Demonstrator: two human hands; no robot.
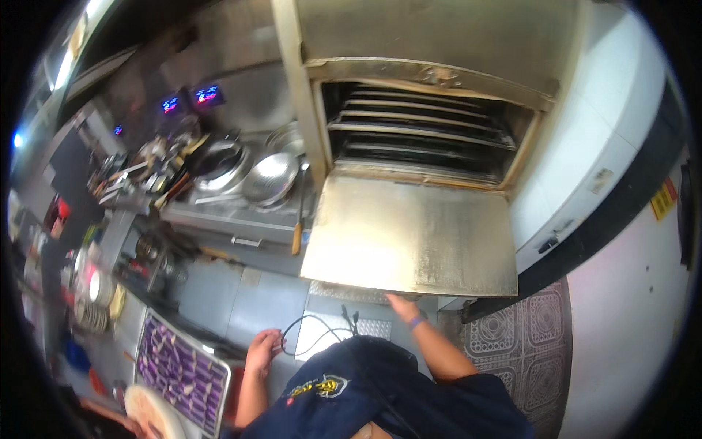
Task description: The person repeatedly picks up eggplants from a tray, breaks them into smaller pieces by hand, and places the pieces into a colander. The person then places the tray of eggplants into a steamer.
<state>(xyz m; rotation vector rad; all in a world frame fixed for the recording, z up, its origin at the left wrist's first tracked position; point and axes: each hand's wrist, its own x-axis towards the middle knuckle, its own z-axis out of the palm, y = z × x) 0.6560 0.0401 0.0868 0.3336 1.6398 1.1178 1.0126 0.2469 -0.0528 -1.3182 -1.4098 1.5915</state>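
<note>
A metal oven door (411, 236) lies folded down in front of me, below an oven cavity with several racks (422, 129). My right hand (403, 307) is at the door's outer edge, its fingertips hidden beneath it, so its grip is unclear. Lower left, my left hand (266, 347) hangs with bent fingers beside a looped black cable (299, 321); whether it touches the cable is unclear. To the left of that hand, a metal tray (227, 373) holds rows of purple pieces with pale bits on top.
Left of the oven, a steel counter (219, 211) carries a perforated metal strainer (270, 178), a dark wok (216, 158) and many utensils. Stacked bowls (101, 286) stand at the far left. Another person's hand (131, 425) is near a round board (148, 406). A white wall (565, 159) rises at the right.
</note>
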